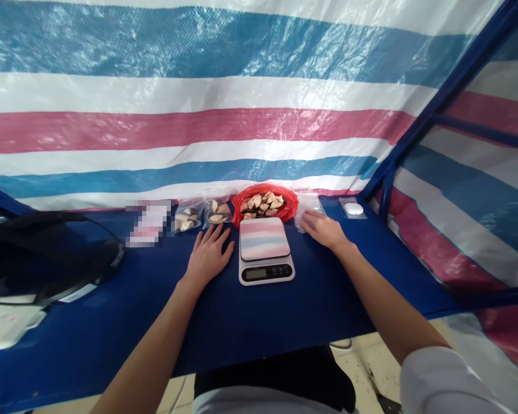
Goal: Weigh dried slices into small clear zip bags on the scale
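My left hand (209, 256) lies flat on the blue table, fingers spread and holding nothing, left of a white kitchen scale (266, 274). The scale's square plate reflects the striped sheet and carries nothing; its display shows no readable figure. Behind the scale, an open red plastic bag (236, 208) holds several pale pieces with dark edges (263, 204). To its right, my right hand (322, 228) has its fingers together on clear plastic bags (309, 202). Two filled clear bags, one left (187, 218) and one nearer the red bag (218, 211), sit beyond my left fingertips.
A white rounded object (353, 208) lies on a small clear bag at the right. Left are a blurred-out flat item (150, 224), a large black object (43, 253) and a white power strip (8, 326). Blue frame bars (386, 187) and a striped sheet (198, 126) enclose the table.
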{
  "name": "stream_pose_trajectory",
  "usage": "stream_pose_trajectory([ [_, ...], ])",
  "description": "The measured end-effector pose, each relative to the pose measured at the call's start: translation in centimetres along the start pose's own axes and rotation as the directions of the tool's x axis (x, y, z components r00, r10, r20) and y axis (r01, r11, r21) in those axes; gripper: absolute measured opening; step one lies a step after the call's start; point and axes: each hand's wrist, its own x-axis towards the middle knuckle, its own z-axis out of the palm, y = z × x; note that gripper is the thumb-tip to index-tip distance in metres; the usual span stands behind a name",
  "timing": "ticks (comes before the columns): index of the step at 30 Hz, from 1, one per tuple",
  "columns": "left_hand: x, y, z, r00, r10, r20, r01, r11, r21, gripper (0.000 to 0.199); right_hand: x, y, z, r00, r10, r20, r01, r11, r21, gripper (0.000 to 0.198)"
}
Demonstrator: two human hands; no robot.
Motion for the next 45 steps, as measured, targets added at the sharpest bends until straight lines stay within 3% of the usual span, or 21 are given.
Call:
stream_pose_trajectory([
  [13, -0.2, 0.0, 0.1, 1.000, -0.001, -0.010, 0.001, 1.000, 0.000, 0.047, 0.6, -0.8, -0.7, 0.977, 0.214, -0.002, -0.214, 0.975, -0.062, 0.034],
  [18, -0.1, -0.2, 0.3, 1.000, -0.005, -0.022, 0.004, 1.000, -0.019, 0.045, 0.4, -0.2, -1.2, 0.959, 0.262, -0.103, -0.259, 0.965, 0.045, 0.033],
  [22, 0.0, -0.5, 0.2, 0.998, -0.008, -0.058, 0.004, 0.997, -0.074, 0.042, -0.3, 0.5, -2.6, 0.946, 0.260, -0.195, -0.198, 0.937, 0.287, 0.029],
  [26, 0.3, -0.1, -0.7, 0.993, 0.005, -0.117, -0.028, 0.980, -0.196, 0.039, -1.0, 0.5, -4.3, 0.938, 0.256, -0.232, -0.077, 0.809, 0.582, 0.030],
  [30, 1.3, 1.9, -2.2, 0.984, 0.003, -0.180, -0.065, 0.938, -0.340, 0.035, -0.9, -1.3, -5.5, 0.947, 0.286, -0.144, -0.031, 0.531, 0.847, 0.038],
  [32, 2.2, 3.3, -2.8, 0.981, -0.024, -0.193, -0.061, 0.904, -0.424, 0.034, -0.6, -2.9, -5.9, 0.963, 0.248, -0.104, -0.016, 0.439, 0.898, 0.037],
  [35, 4.0, 5.5, -3.3, 0.996, -0.040, -0.078, -0.018, 0.775, -0.632, 0.035, -0.1, -5.2, -5.9, 0.980, 0.181, -0.083, 0.015, 0.346, 0.938, 0.031],
  [40, 6.5, 7.7, -3.8, 0.960, -0.146, 0.239, 0.272, 0.284, -0.919, 0.042, 1.1, -8.0, -4.3, 0.994, 0.109, 0.013, -0.018, 0.049, 0.999, 0.028],
  [43, 7.4, 7.8, -4.3, 0.921, -0.051, 0.386, 0.388, 0.018, -0.922, 0.047, 1.9, -8.9, -3.5, 0.994, 0.098, 0.044, -0.034, -0.103, 0.994, 0.026],
  [45, 7.8, 7.6, -4.5, 0.896, 0.076, 0.438, 0.443, -0.070, -0.894, 0.046, 2.2, -9.4, -3.3, 0.994, 0.075, 0.080, -0.066, -0.175, 0.982, 0.026],
])
